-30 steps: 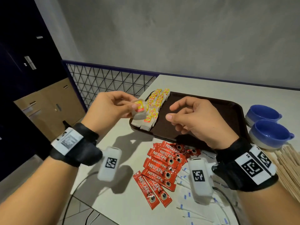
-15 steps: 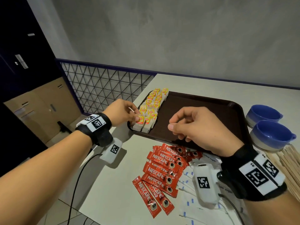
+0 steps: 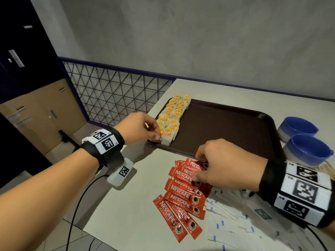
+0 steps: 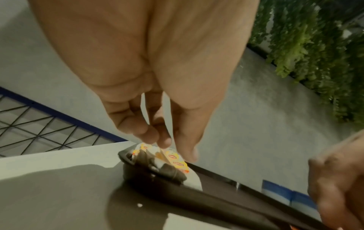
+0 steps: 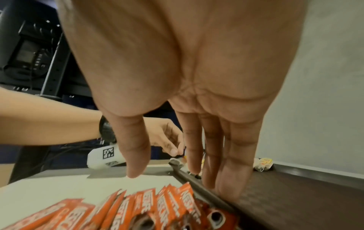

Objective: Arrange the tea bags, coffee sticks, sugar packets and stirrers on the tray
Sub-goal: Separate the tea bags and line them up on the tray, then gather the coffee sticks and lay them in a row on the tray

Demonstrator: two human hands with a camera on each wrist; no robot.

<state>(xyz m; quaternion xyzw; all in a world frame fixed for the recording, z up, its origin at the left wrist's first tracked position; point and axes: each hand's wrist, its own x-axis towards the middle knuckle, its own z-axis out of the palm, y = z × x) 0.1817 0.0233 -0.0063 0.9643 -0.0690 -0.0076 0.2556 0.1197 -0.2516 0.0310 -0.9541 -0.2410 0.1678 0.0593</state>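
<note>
A dark brown tray [image 3: 226, 127] lies on the white table. Two rows of yellow-tagged tea bags [image 3: 174, 116] line its left side. My left hand [image 3: 157, 135] is at the tray's near-left corner and pinches the nearest tea bag [image 4: 175, 157] between thumb and fingers [image 4: 163, 140]. Red coffee sticks [image 3: 181, 196] lie fanned on the table in front of the tray. My right hand [image 3: 199, 167] is low over their far end with straight fingers [image 5: 226, 186] by the tray's rim, holding nothing. White sugar packets [image 3: 235, 220] are spread under my right wrist. Wooden stirrers [image 3: 329, 171] show at the right edge.
Two blue cups [image 3: 297, 127] [image 3: 308, 151] stand right of the tray. The table's left edge drops to the floor beside a wire-mesh railing [image 3: 112, 95]. A grey wall runs behind the table. Most of the tray's floor is bare.
My left hand carried a tea bag from mid-air down to the tray's near-left corner. My right hand dropped from above the tray's front edge onto the coffee sticks.
</note>
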